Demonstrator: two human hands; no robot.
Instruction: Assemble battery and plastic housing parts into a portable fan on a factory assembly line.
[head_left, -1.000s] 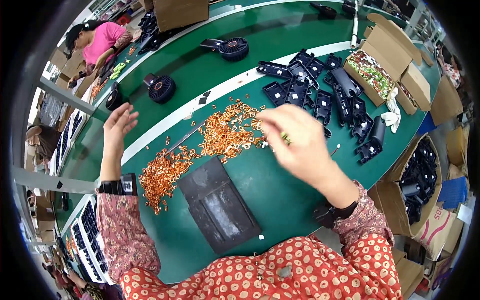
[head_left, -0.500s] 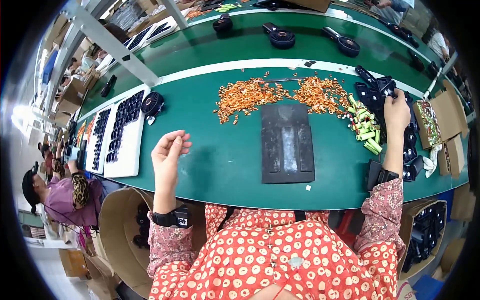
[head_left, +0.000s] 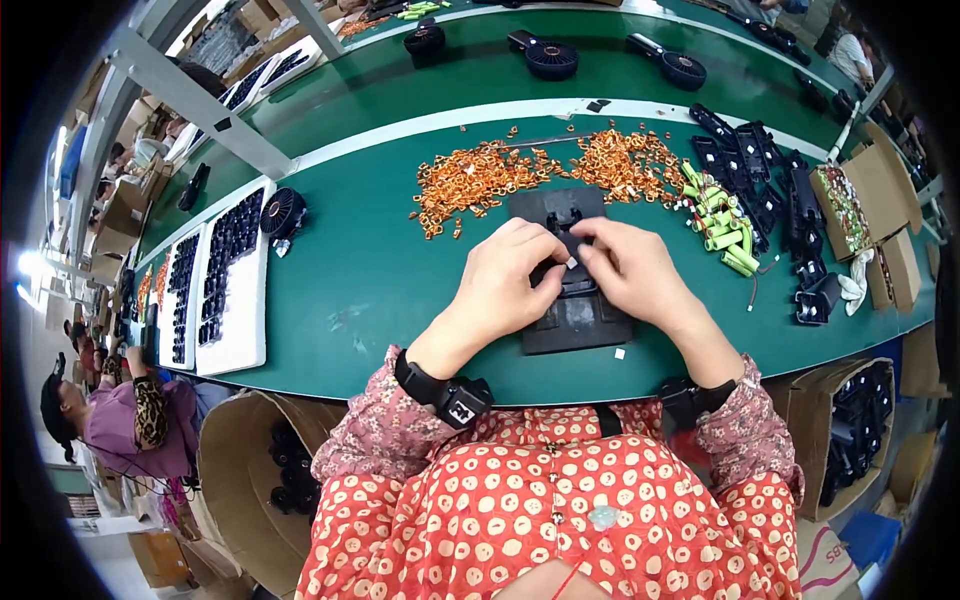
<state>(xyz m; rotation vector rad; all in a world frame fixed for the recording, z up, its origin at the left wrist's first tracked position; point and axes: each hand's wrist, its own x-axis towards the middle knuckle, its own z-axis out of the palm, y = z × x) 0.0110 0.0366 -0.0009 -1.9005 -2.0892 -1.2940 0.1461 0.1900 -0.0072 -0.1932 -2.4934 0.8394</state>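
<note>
A black plastic housing part [head_left: 578, 286] lies on the dark rectangular work block [head_left: 570, 338] in front of me. My left hand [head_left: 506, 276] is on its left side, with thumb and fingers closed on it. My right hand [head_left: 640, 275] grips it from the right, fingers bent and thumb pressed in. A small white piece [head_left: 571, 263] shows between my fingertips. My fingers hide much of the part. Beyond the block lie loose orange ring-shaped pieces [head_left: 480, 183] in two heaps. Green cylindrical batteries [head_left: 725, 225] are piled at the right.
Black plastic housings [head_left: 745, 160] lie behind and right of the batteries, near an open cardboard box [head_left: 890, 215]. White trays of black parts [head_left: 238, 330] and a round black fan [head_left: 284, 212] sit at left. Handheld fans [head_left: 550, 58] lie on the green belt beyond. Another person [head_left: 150, 420] sits left.
My right hand has come from the pile of housings to the work block, and a black housing part is now there. My left hand has moved right to join it. The view has shifted slightly.
</note>
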